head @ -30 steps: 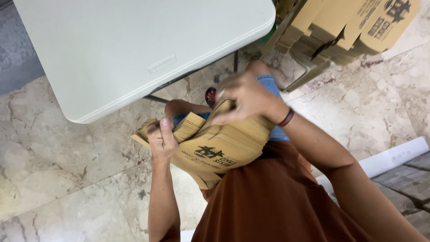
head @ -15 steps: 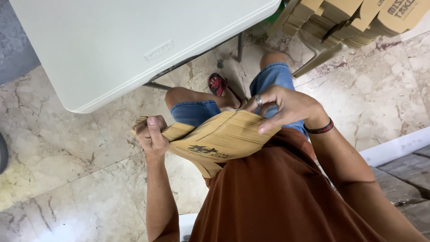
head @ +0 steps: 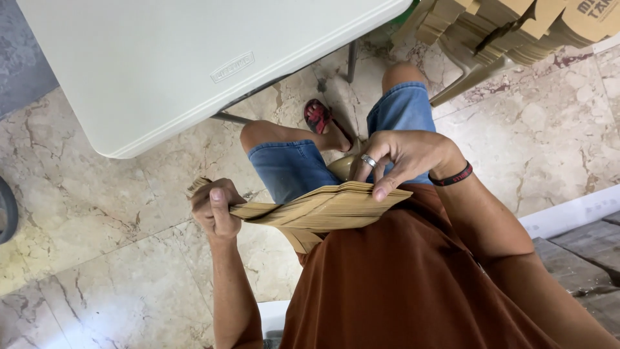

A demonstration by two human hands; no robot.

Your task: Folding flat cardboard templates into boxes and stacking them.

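Observation:
A stack of flat brown cardboard pieces (head: 323,210) lies almost level across my lap, seen edge-on. My left hand (head: 216,208) grips its left end, thumb on top. My right hand (head: 400,158), with a ring and a dark wristband, rests its fingertips on the stack's right top edge. I sit in denim shorts and a rust-brown shirt.
A white folding table (head: 194,64) stands ahead over the marble floor (head: 97,258). More folded cardboard boxes (head: 516,29) are piled at the top right. A red sandal (head: 320,116) is on my foot under the table. A white strip and dark boards lie at right.
The cardboard stack has tilted from facing me to nearly flat on my lap. My right hand slid down from its top face to its right edge.

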